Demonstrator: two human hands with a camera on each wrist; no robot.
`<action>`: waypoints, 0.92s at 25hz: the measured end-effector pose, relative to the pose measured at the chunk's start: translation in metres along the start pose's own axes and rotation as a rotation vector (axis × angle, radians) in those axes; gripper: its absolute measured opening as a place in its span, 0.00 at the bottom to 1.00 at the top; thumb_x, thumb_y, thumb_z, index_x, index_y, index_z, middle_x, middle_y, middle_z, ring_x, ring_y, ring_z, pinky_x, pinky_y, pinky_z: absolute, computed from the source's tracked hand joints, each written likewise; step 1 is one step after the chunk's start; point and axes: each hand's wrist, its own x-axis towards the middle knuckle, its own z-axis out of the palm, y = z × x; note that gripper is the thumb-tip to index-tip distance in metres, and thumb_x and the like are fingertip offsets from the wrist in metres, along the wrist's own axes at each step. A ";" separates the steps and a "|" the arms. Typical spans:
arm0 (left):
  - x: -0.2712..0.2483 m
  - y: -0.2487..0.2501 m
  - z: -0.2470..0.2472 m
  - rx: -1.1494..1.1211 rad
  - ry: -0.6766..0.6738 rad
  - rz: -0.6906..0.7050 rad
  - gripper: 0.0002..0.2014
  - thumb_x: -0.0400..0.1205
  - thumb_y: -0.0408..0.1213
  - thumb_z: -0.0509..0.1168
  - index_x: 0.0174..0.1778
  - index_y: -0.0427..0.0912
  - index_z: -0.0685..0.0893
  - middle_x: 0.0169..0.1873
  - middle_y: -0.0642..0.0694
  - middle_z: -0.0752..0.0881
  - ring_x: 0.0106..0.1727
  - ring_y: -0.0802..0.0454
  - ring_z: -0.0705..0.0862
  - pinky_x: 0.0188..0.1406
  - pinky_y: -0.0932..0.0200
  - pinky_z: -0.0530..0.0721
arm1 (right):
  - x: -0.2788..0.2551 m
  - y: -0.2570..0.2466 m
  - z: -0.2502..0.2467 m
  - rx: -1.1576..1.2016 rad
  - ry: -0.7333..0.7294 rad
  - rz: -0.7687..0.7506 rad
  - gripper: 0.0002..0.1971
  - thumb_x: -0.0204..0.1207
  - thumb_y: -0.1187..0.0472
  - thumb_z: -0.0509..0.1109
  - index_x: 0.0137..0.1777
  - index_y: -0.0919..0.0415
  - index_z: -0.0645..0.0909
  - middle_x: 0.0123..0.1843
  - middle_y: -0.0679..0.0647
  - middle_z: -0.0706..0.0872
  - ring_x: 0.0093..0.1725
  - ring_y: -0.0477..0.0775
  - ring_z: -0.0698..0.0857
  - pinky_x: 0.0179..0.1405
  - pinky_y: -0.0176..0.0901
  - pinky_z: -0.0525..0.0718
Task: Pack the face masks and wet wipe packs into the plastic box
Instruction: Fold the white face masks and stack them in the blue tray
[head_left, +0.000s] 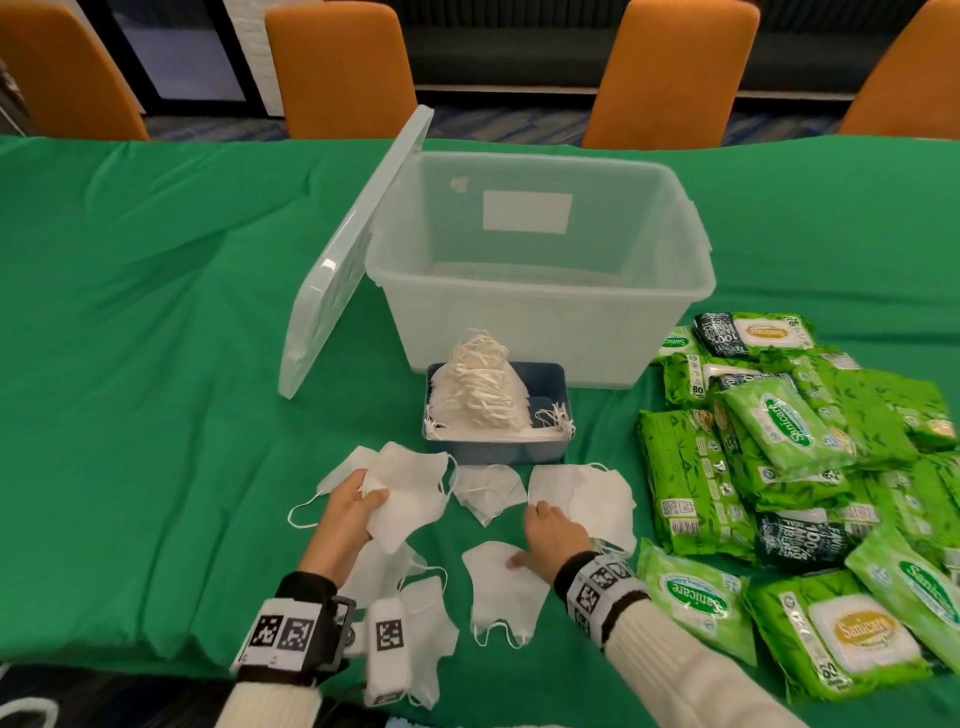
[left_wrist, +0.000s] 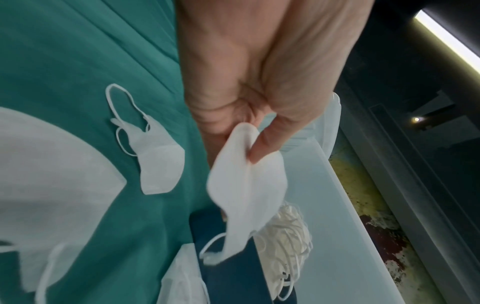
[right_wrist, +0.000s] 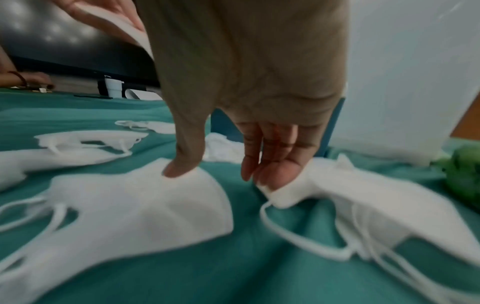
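Head view, near edge: white face masks lie loose on the green-covered table, ear loops mostly toward the person. Right hand, fingers straight and spread: thumb tip on the nearer mask, which lies with its loops toward the person; fingertips on the corner of a mask stack to its right. It grips nothing. Left hand pinches a folded mask, lifted, long axis running away from the person. Right wrist view alone shows thumb and fingertips touching two separate masks. Left wrist view alone shows the pinch: thumb over the mask's folded edge, the mask hanging lengthwise below with a loop at its far end. Middle: blue tray heaped with masks. Right: green wet wipe packs piled flat. Far: clear plastic box, open; lid leaning on its left wall. Beyond: orange chairs.
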 end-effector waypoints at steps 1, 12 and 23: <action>-0.002 0.000 0.001 0.013 0.019 0.003 0.13 0.84 0.23 0.55 0.51 0.44 0.79 0.53 0.38 0.84 0.51 0.42 0.82 0.52 0.48 0.79 | -0.003 0.001 0.008 -0.098 -0.029 0.024 0.35 0.72 0.45 0.71 0.71 0.66 0.66 0.68 0.60 0.73 0.68 0.59 0.73 0.63 0.52 0.77; -0.004 0.002 0.011 0.266 -0.054 0.238 0.30 0.81 0.17 0.51 0.63 0.57 0.82 0.69 0.49 0.80 0.59 0.70 0.80 0.66 0.73 0.73 | -0.018 0.026 0.005 0.325 0.058 -0.184 0.07 0.76 0.68 0.63 0.49 0.55 0.77 0.34 0.47 0.76 0.34 0.45 0.77 0.39 0.37 0.75; 0.000 0.006 0.021 -0.110 -0.190 0.155 0.29 0.82 0.16 0.54 0.67 0.53 0.81 0.68 0.52 0.82 0.70 0.48 0.79 0.73 0.43 0.73 | -0.051 0.051 -0.068 0.248 0.663 -0.424 0.07 0.64 0.65 0.80 0.34 0.53 0.85 0.52 0.46 0.83 0.57 0.42 0.74 0.50 0.39 0.80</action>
